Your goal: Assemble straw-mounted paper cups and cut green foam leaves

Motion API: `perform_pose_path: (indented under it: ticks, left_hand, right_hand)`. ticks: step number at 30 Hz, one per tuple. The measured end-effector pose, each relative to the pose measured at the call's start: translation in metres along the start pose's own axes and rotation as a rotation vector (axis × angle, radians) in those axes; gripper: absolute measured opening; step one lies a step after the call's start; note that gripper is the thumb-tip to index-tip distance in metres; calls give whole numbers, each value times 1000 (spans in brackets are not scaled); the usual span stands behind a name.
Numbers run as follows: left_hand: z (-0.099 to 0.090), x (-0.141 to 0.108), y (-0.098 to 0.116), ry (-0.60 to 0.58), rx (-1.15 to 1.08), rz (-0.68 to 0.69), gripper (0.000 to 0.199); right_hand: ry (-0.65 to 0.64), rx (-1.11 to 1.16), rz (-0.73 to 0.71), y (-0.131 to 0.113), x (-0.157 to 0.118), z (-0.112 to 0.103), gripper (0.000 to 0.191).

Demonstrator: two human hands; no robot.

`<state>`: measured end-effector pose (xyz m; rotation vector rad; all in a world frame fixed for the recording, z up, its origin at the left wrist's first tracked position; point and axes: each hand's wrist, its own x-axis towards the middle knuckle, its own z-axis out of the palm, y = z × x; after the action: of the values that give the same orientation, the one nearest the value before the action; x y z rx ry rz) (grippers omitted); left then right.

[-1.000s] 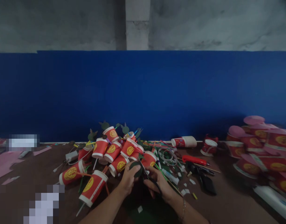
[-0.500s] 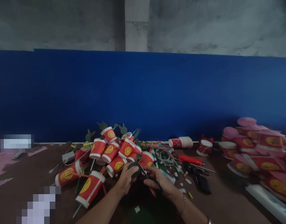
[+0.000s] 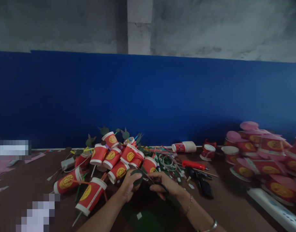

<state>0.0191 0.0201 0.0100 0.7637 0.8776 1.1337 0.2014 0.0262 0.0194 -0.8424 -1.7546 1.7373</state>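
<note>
Dark green paper (image 3: 137, 178) is pinched between the thumb and fingers of my left hand (image 3: 130, 185). My right hand (image 3: 166, 187) is closed round the black handles of a pair of scissors (image 3: 160, 187), whose blades point up and left towards the paper. The two hands are close together, just in front of a heap of red paper cups (image 3: 114, 158) with yellow emblems, straws and green paper shapes. A small white scrap (image 3: 139, 215) lies on dark green material below my hands.
To the right are a red tool (image 3: 195, 165), a black object (image 3: 206, 188), a white power strip (image 3: 273, 207) and a pile of red cups with pink paper (image 3: 270, 148). Pink paper (image 3: 0, 167) lies at the far left. A blue panel (image 3: 148, 100) stands behind.
The view has shifted slightly, so most table items appear a little further left. The scissors' blades sit at a slightly different angle by the green paper. Both hands keep their holds.
</note>
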Motion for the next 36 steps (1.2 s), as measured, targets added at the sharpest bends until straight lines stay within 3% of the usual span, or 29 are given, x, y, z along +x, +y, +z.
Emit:
perform_pose_path:
  ticks: [5, 9, 12, 16, 20, 23, 28, 30, 32, 36]
  left_hand:
    - [4, -3, 5, -117, 53, 65, 27]
    - [4, -5, 7, -173, 122, 101, 25]
    - [4, -7, 8, -225, 240, 108, 24]
    - [10, -11, 10, -308, 527, 71, 20]
    - [19, -19, 13, -446, 945, 130, 10]
    - [20, -27, 17, -405, 1251, 238, 9]
    - [6, -41, 21, -178, 1504, 454, 22]
    - [-3, -44, 19, -101, 1568, 468, 34]
    - [-11, -45, 16, -102, 1634, 447, 43]
    - [-23, -43, 9, -121, 1669, 443, 37]
  right_hand:
    - [115, 6, -32, 1, 1, 0, 47]
    - [327, -29, -91, -2, 5, 3, 34]
    - [559, -60, -214, -4, 7, 7, 31]
    - [833, -80, -329, 2, 8, 9, 35]
    - [957, -191, -294, 11, 10, 5, 39]
    - [988, -271, -264, 16, 10, 2, 34]
    - [1070, -307, -249, 12, 8, 1, 31]
    - [1108, -327, -269, 8, 6, 1, 30]
    - [1135, -370, -283, 7, 5, 1, 30]
    - [1111, -447, -265, 10, 5, -1, 34]
